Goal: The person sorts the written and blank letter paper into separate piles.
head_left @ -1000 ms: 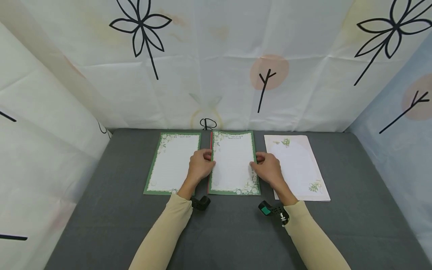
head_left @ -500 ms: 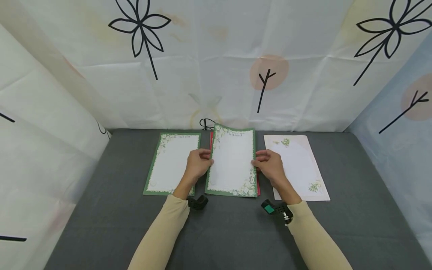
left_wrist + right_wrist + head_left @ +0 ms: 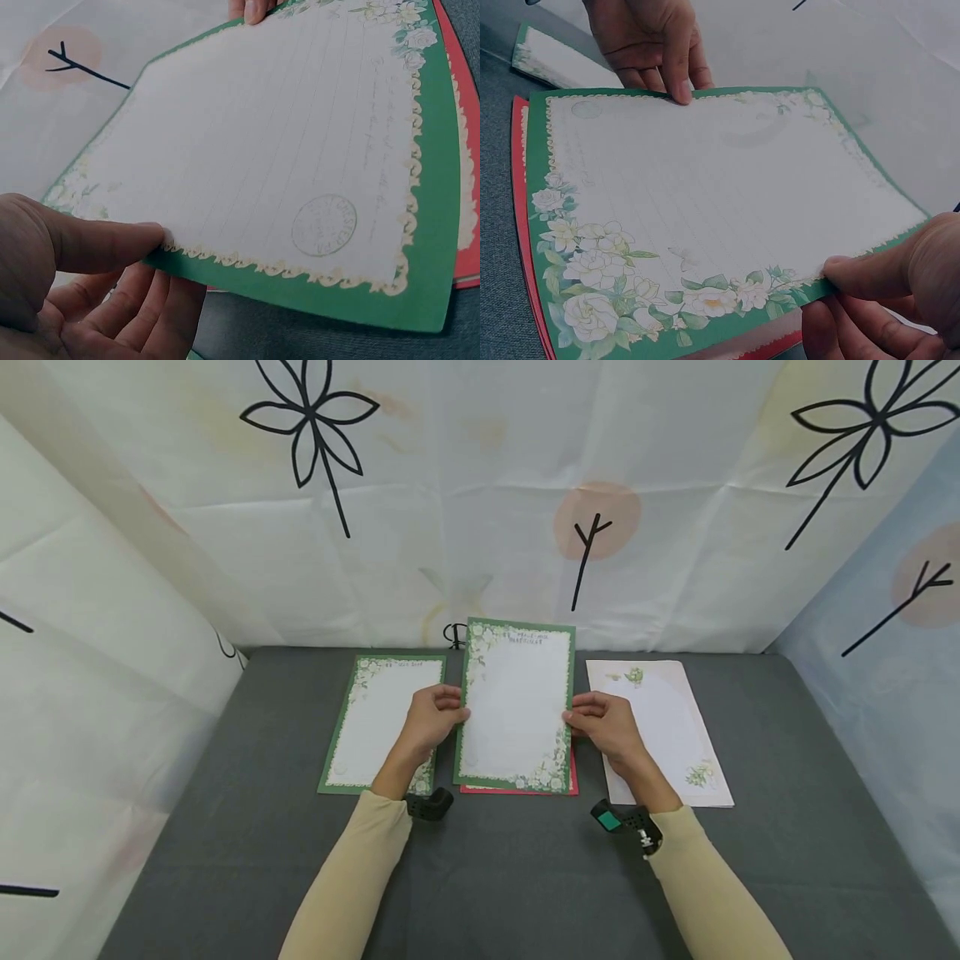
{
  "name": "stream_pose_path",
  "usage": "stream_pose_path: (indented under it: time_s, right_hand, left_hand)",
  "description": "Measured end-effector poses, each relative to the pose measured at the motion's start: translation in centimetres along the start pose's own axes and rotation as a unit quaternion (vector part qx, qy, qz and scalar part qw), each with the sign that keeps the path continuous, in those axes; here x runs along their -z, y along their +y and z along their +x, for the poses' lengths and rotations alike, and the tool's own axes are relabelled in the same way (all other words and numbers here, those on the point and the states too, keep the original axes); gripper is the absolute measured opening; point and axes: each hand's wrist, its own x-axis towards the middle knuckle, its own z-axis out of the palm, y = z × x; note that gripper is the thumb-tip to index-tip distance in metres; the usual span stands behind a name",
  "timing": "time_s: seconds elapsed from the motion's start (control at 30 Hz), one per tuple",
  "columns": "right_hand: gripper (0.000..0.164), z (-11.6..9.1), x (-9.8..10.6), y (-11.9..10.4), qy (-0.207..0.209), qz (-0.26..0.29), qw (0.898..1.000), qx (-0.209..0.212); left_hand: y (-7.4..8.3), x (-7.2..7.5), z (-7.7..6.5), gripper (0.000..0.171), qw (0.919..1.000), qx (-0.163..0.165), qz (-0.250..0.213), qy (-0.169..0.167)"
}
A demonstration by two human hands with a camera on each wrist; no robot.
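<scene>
A green-bordered sheet of letter paper (image 3: 516,710), lined and printed with white flowers, is held up between both hands over the middle stack. My left hand (image 3: 435,717) pinches its left edge, thumb on top and fingers beneath, as the left wrist view shows. On the opposite edge my right hand (image 3: 606,723) pinches it the same way; in the right wrist view the thumb (image 3: 870,274) lies on the flowered border. Under the raised sheet a red-bordered sheet (image 3: 555,792) shows along the bottom and right; most of it is hidden.
To the left lies another green-bordered sheet (image 3: 382,718), partly under the left forearm. A pale stack of paper (image 3: 671,743) with small green sprigs lies to the right. All rest on a grey cloth-covered table (image 3: 510,885), with a patterned white curtain (image 3: 480,527) behind.
Both hands have lifted the green-bordered sheet off the middle stack, and its top edge now overlaps the curtain. The red-bordered sheet beneath has come into view. The hands have moved slightly apart.
</scene>
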Motion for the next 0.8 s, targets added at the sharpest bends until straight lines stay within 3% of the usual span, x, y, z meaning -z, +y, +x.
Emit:
stream_pose_path:
  time_s: [0.37,0.8]
  right_hand:
    - [0.025,0.1,0.3,-0.4,-0.016,0.007,1.0,0.025]
    - [0.031,0.0,0.3,-0.6,-0.025,0.012,0.999,0.044]
  left_hand:
    - [0.7,0.8,-0.1,0.033,0.9996,-0.017,-0.013,-0.016]
    - [1.1,1.4,-0.2,0.028,0.999,-0.035,-0.019,-0.022]
